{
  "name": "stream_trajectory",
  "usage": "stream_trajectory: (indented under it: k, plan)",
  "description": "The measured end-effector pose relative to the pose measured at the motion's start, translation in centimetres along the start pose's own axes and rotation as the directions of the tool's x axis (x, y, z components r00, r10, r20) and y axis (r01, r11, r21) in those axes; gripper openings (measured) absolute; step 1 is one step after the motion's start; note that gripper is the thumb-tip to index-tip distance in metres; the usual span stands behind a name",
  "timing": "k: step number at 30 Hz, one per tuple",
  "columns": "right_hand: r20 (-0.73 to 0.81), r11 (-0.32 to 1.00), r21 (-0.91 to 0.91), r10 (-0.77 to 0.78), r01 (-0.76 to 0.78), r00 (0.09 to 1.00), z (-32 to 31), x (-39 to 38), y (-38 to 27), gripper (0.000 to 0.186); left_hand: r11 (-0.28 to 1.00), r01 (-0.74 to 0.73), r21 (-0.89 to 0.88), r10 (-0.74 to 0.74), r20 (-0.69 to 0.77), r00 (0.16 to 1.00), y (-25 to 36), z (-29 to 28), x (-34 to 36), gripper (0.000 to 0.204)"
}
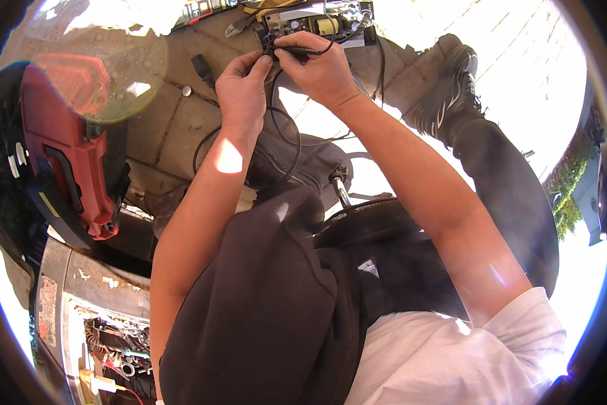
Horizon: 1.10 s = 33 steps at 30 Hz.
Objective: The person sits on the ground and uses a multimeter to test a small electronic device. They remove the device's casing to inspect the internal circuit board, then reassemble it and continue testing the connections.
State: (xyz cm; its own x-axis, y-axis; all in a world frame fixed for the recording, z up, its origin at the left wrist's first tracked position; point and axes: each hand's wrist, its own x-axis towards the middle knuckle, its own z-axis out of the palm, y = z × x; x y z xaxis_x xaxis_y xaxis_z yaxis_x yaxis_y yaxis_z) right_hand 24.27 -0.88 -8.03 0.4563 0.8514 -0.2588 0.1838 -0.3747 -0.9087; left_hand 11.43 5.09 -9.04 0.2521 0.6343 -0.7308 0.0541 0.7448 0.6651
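At the top middle, my two hands meet beside an exposed circuit board [291, 25] that carries a yellow block-shaped component [326, 27]. My left hand [243, 84] has its thumb and fingers pinched around a small dark part, too small to name. Closed from the other side, my right hand [320, 71] grips a slim black pen-shaped tool [299, 50], its tip close to the left fingertips. A thin black cord seems to run up from that tool. Cutting pliers [235, 28] lie just left of the board.
A black cable [298, 138] loops below my hands, and a black plug [201, 67] lies on the paving. To the left stands a red and black case [81, 162]. Lower left is an open box with assorted small metal parts [122, 358]. My outstretched leg [503, 165] borders the right.
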Motion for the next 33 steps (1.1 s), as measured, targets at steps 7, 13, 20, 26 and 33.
stream_trajectory:
  k: [7, 13, 20, 26, 33]
  plan:
    - [0.048, 0.99, 0.075, 0.118, -0.122, 0.992, -0.02, 0.0, -0.09, 0.019, 1.0, 0.018, 0.008, -0.018, 0.002, 1.0, -0.1, -0.13, -0.01, 0.022]
    - [0.057, 0.988, 0.047, 0.142, -0.145, 0.988, -0.11, -0.05, -0.28, 0.019, 1.0, 0.018, 0.006, -0.018, 0.0, 1.0, -0.11, -0.17, 0.01, 0.021]
    - [-0.021, 0.996, 0.062, 0.062, -0.061, 0.998, 0.51, 0.14, -0.05, 0.014, 0.999, -0.01, -0.031, 0.01, -0.015, 1.0, -0.3, 0.1, 0.0, 0.021]
    - [-0.05, 0.999, 0.04, -0.006, 0.008, 0.999, 0.66, -0.13, 0.04, 0.015, 0.999, -0.001, -0.04, 0.0, -0.032, 0.999, -0.06, 0.3, -0.22, 0.022]
    - [0.005, 0.997, -0.075, -0.024, 0.025, 1.0, 0.63, -0.1, 0.44, 0.02, 1.0, -0.01, -0.021, 0.01, -0.026, 1.0, 0.02, 0.17, -0.08, 0.022]
